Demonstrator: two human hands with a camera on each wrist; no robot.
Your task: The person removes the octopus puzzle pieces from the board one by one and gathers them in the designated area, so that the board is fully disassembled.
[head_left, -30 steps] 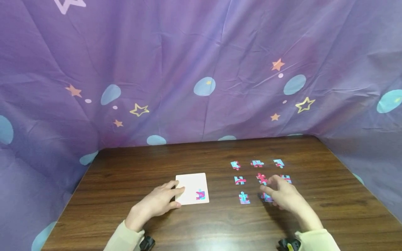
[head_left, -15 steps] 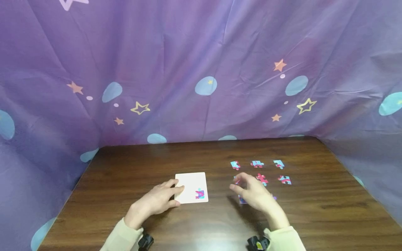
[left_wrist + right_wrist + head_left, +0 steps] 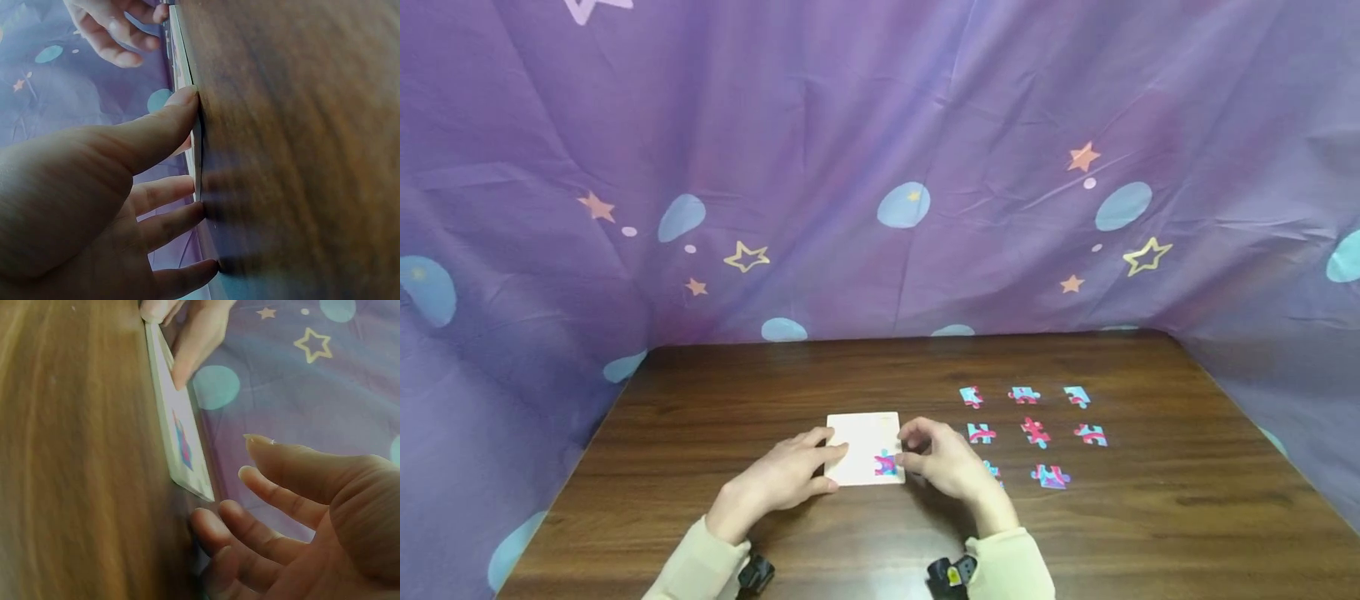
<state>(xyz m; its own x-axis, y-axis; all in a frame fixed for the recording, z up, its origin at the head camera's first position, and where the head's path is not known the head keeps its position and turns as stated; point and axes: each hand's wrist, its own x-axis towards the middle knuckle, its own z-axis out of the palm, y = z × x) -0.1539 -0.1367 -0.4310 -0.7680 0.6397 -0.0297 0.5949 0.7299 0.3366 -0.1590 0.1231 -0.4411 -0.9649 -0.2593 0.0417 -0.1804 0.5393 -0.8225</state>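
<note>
A white square puzzle board (image 3: pixel 853 454) lies on the table, with one pink, blue and purple puzzle piece (image 3: pixel 886 463) in its near right corner. My left hand (image 3: pixel 782 475) rests at the board's left side. Its thumb touches the edge and a finger lies over the top face. At the right edge, my right hand (image 3: pixel 951 462) is beside the board and the piece. The right wrist view shows its fingers (image 3: pixel 272 540) loosely bent, nothing visible between them, and slightly apart from the board (image 3: pixel 165 394).
Several loose puzzle pieces lie in rows to the right, among them a red one (image 3: pixel 1036 432) and a pink-purple one (image 3: pixel 1050 477). My right hand partly covers a blue piece (image 3: pixel 992 472). A purple star-printed curtain (image 3: pixel 820 167) surrounds the brown table (image 3: pixel 737 383).
My right hand has moved left from over the loose pieces to the board's right edge, uncovering several pieces. The left hand has stayed on the board. The head view has shifted slightly.
</note>
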